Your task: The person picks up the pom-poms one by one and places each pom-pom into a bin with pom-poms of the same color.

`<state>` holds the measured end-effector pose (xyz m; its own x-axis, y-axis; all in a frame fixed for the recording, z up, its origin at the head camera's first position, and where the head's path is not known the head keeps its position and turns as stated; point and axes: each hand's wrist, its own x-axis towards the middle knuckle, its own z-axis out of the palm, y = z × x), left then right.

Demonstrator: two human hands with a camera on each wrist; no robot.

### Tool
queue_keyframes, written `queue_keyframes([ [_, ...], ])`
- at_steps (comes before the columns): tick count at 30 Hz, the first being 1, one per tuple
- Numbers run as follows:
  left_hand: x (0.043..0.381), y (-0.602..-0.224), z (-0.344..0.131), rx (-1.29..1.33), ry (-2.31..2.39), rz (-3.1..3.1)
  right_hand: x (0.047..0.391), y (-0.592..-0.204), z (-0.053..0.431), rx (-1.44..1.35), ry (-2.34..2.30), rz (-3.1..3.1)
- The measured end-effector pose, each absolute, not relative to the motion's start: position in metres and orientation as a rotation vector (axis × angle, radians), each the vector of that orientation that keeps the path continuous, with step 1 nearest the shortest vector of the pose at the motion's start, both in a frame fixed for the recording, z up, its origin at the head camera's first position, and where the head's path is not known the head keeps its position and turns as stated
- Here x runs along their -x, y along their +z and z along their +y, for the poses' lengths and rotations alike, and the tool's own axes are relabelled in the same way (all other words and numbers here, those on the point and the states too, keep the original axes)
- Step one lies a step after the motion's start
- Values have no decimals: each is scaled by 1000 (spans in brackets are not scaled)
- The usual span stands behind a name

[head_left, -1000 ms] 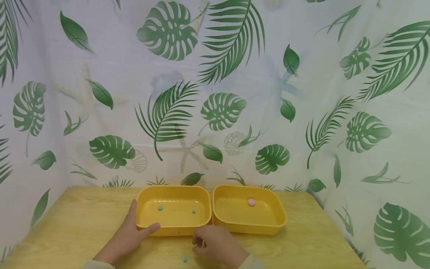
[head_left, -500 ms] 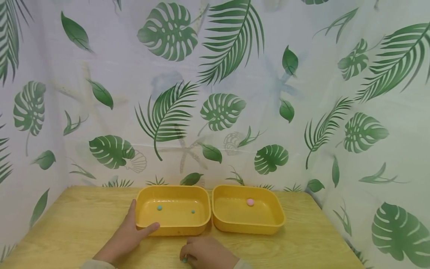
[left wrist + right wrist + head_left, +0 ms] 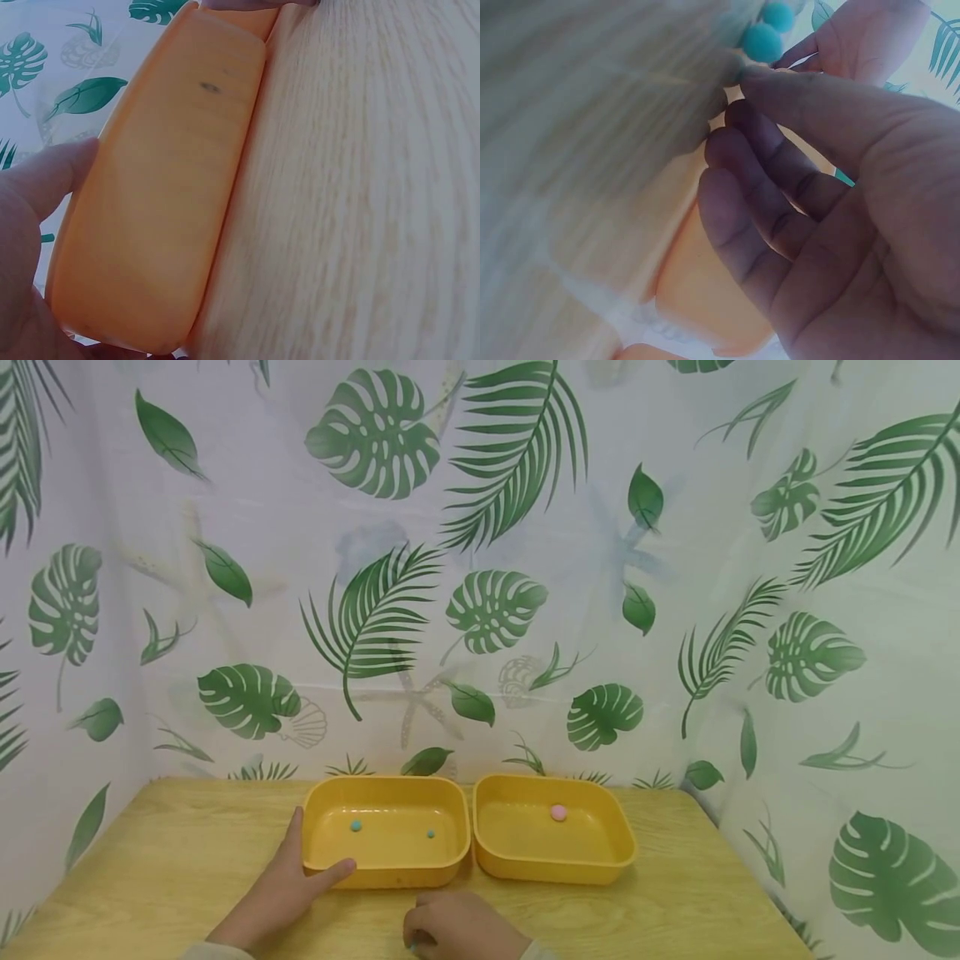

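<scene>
Your head cam looks forward and down across the table (image 3: 645,918) at the leafy backdrop (image 3: 525,543), pretty far back. Your left-wrist cam's right up on the left yellow tub (image 3: 157,195), tilted; head view shares that tub. Right-wrist's super close, facing your right hand (image 3: 855,225) palm-side.

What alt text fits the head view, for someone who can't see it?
A person's right hand curls over a yellowish wood-grain table, a bit of teal at its fingertips. The left hand grips a yellow rounded-rectangular tray holding two small teal balls; beside it, a matching yellow tray holds one pink ball.
</scene>
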<state>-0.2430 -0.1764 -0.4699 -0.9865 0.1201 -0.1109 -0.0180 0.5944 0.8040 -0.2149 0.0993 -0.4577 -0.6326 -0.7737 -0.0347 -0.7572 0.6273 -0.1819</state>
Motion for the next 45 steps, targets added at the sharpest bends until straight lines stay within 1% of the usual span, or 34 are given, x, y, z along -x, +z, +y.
queue_keyframes([
  [9,243,-470,-177,-90,1344,2663,215,-457,97,1238,-228,2733],
  [18,242,-467,-176,-85,1350,2665,215,-456,99,1006,-415,2811],
  [23,241,-467,-176,-100,1354,2668,217,-453,102,948,-508,2799],
  [32,242,-469,-177,-102,1346,2678,221,-447,110,1007,-583,2793],
  [37,243,-470,-178,-100,1344,2678,221,-443,113,995,-620,2799],
  [45,244,-472,-178,-95,1353,2674,221,-437,115,991,-530,2845],
])
